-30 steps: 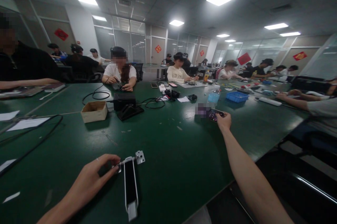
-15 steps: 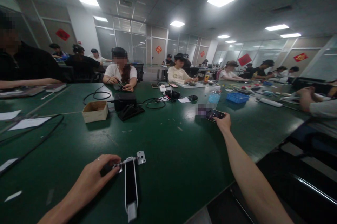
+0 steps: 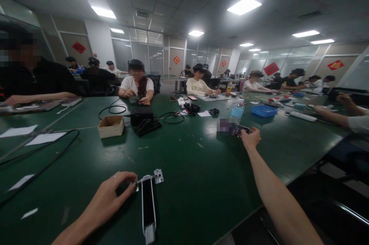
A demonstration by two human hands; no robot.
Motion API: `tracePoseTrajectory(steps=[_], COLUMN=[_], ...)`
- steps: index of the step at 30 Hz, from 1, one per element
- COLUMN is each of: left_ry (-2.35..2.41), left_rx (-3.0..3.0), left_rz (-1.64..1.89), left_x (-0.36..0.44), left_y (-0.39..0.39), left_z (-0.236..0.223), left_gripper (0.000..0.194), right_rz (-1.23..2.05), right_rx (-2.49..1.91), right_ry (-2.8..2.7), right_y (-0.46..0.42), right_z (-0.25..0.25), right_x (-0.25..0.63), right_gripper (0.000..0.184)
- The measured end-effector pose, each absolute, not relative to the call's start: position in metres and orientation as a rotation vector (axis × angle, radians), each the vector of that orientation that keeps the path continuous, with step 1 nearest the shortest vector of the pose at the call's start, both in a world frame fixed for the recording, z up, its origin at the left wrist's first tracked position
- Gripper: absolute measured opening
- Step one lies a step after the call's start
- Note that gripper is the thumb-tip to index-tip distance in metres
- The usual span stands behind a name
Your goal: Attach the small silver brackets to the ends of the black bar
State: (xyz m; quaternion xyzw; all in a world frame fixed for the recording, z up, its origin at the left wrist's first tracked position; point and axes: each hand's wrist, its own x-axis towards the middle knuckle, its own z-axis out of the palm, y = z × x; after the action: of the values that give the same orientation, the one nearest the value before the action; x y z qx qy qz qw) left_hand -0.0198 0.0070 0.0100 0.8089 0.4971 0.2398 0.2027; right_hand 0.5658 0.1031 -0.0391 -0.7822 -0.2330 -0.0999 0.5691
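Note:
My left hand [image 3: 117, 195] is low at centre-left, its thumb and fingertips pinched on the left end of a metal hinge-like bracket [image 3: 158, 176]. The bracket's other end shows a small plate with holes. From its rod a long, narrow white loop frame [image 3: 155, 206] runs toward me, dark inside and with a pale tab at its near end. My right hand [image 3: 252, 138] reaches forward at centre-right, closed on the right end of a smartphone [image 3: 241, 131] with a lit screen. The thumb lies over the phone's face. A blurred patch covers the area at the phone's left.
Beyond the hands on the green table [image 3: 184, 168] are an open cardboard box [image 3: 111, 126], a black box-shaped device [image 3: 142, 116], cables, a water bottle [image 3: 237, 110] and a blue basket [image 3: 264, 111]. Papers [image 3: 46, 138] and a cable lie left. Several people sit around the table.
The view has shifted slightly, so everything sits a little lower and further right. Both hands keep their holds. At far right, a person's arms have moved.

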Motion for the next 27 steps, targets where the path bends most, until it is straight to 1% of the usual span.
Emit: tracePoseTrajectory(steps=[3, 5, 8, 11, 14, 18, 23, 27], left_ry=[1.393, 1.376, 1.335, 1.333, 1.349, 1.342, 1.333, 1.347], left_rx=[2.266, 2.282, 2.308, 2.313, 2.308, 2.306, 2.322, 2.327], left_rz=[0.695, 0.694, 0.712, 0.716, 0.722, 0.73, 0.754, 0.747], left_x=[-0.019, -0.019, -0.016, -0.014, -0.013, -0.013, -0.014, -0.015], left_y=[0.007, 0.006, 0.003, 0.0, -0.002, -0.003, -0.003, -0.003], left_z=[0.009, 0.009, 0.01, 0.013, 0.015, 0.015, 0.011, 0.008], left_gripper=[0.03, 0.027, 0.023, 0.021, 0.02, 0.019, 0.018, 0.02], right_rz=[-0.435, -0.585, -0.714, -0.744, -0.642, -0.391, -0.111, 0.077], right_rx=[-1.776, -1.692, -1.546, -1.4, -1.281, -1.231, -1.132, -0.969], right_ry=[-0.541, -0.635, -0.898, -1.232, -1.623, -2.049, -2.264, -2.401], right_y=[0.096, 0.094, 0.097, 0.103, 0.105, 0.103, 0.09, 0.063], right_z=[-0.028, -0.019, -0.009, -0.006, -0.007, -0.006, 0.001, 0.006], right_x=[0.55, 0.534, 0.498, 0.446, 0.385, 0.315, 0.258, 0.239], right_gripper=[0.048, 0.043, 0.038, 0.032, 0.025, 0.02, 0.017, 0.012])
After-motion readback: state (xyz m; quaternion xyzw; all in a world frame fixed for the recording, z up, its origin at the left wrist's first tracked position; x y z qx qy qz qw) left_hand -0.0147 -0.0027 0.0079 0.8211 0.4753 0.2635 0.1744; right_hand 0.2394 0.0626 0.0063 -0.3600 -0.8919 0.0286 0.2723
